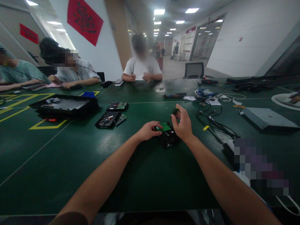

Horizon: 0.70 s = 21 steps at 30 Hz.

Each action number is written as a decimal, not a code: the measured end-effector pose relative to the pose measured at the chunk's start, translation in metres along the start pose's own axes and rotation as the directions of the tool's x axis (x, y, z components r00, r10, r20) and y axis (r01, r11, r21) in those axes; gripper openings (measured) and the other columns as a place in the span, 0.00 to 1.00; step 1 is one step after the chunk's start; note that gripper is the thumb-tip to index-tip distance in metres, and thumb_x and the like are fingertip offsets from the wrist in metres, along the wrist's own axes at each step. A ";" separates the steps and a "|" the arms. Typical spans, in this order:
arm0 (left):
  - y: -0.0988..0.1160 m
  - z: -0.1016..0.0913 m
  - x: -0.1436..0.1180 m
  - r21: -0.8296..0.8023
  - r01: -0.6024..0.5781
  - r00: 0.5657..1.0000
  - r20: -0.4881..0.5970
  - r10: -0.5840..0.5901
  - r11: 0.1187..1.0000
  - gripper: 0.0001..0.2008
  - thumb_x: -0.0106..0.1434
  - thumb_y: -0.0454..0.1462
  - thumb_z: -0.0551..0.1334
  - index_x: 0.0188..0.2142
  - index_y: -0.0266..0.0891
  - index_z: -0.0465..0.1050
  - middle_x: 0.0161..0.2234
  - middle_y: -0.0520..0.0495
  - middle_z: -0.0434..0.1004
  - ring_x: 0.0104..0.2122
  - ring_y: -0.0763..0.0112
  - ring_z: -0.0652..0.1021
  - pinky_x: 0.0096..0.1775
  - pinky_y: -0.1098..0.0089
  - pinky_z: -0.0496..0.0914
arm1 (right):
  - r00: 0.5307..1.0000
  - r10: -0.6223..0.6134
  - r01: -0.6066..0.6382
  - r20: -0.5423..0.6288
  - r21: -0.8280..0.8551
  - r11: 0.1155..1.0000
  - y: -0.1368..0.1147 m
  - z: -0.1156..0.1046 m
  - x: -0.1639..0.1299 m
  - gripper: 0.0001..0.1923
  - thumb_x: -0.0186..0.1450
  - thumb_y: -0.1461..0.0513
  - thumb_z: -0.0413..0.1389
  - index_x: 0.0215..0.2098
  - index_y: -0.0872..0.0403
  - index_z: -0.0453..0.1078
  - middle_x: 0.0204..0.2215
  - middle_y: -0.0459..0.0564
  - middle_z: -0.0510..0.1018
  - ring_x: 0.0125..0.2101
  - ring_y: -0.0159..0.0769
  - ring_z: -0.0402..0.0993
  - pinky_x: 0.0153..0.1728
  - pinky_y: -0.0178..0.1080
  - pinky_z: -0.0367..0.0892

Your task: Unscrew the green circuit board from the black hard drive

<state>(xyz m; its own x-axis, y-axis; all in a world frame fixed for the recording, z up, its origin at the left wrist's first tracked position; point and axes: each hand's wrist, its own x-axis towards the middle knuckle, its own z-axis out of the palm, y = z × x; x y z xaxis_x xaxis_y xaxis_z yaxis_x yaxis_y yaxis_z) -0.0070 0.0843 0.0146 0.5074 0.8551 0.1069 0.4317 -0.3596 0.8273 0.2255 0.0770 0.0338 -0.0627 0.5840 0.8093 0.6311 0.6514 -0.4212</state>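
Observation:
On the green table in front of me lies a black hard drive (169, 139) with a green circuit board (165, 126) on its far part. My left hand (151, 130) grips it from the left, fingers at the board and thumb along the near side. Just above the drive's right side, my right hand (182, 123) is closed around a short screwdriver (174, 111) with a dark and yellow handle. The screwdriver's tip is too small to make out. Tiny light specks, perhaps screws, lie beyond the drive.
More drives (108, 119) and a loose circuit board (121, 119) lie to the left, near a black tray (67, 106). Black cables (214, 122) and a grey metal box (269, 118) occupy the right. A person (142, 68) sits opposite; others sit at the left.

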 end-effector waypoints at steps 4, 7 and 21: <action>-0.003 0.001 0.001 0.001 -0.016 1.000 -0.001 0.016 1.000 0.16 0.58 0.40 0.72 0.47 0.42 0.81 0.62 0.42 0.70 0.30 0.76 0.73 0.35 0.68 0.72 | 1.000 -0.006 0.006 -0.002 -0.013 1.000 0.000 0.000 -0.001 0.29 0.72 0.57 0.55 0.69 0.47 0.56 0.56 0.59 0.71 0.45 0.46 0.77 0.47 0.56 0.79; -0.003 0.001 0.002 0.002 -0.011 1.000 0.002 0.011 1.000 0.16 0.58 0.40 0.72 0.46 0.42 0.81 0.61 0.43 0.71 0.30 0.76 0.73 0.35 0.68 0.72 | 1.000 -0.006 0.006 0.001 0.001 1.000 0.001 0.001 -0.001 0.28 0.73 0.58 0.53 0.69 0.48 0.55 0.59 0.59 0.71 0.47 0.47 0.77 0.48 0.55 0.78; -0.002 0.001 0.001 0.005 -0.001 1.000 -0.001 0.001 1.000 0.16 0.59 0.39 0.72 0.47 0.42 0.80 0.62 0.42 0.69 0.30 0.77 0.74 0.35 0.68 0.73 | 1.000 0.010 -0.010 -0.009 0.026 1.000 0.001 0.003 -0.002 0.30 0.72 0.59 0.54 0.70 0.48 0.53 0.58 0.60 0.71 0.45 0.45 0.78 0.48 0.54 0.79</action>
<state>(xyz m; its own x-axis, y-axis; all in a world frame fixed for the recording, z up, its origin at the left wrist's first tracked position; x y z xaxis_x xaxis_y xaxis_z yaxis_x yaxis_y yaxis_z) -0.0067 0.0854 0.0125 0.5068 0.8552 0.1085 0.4348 -0.3622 0.8245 0.2244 0.0778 0.0307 -0.0494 0.5862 0.8086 0.6111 0.6581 -0.4398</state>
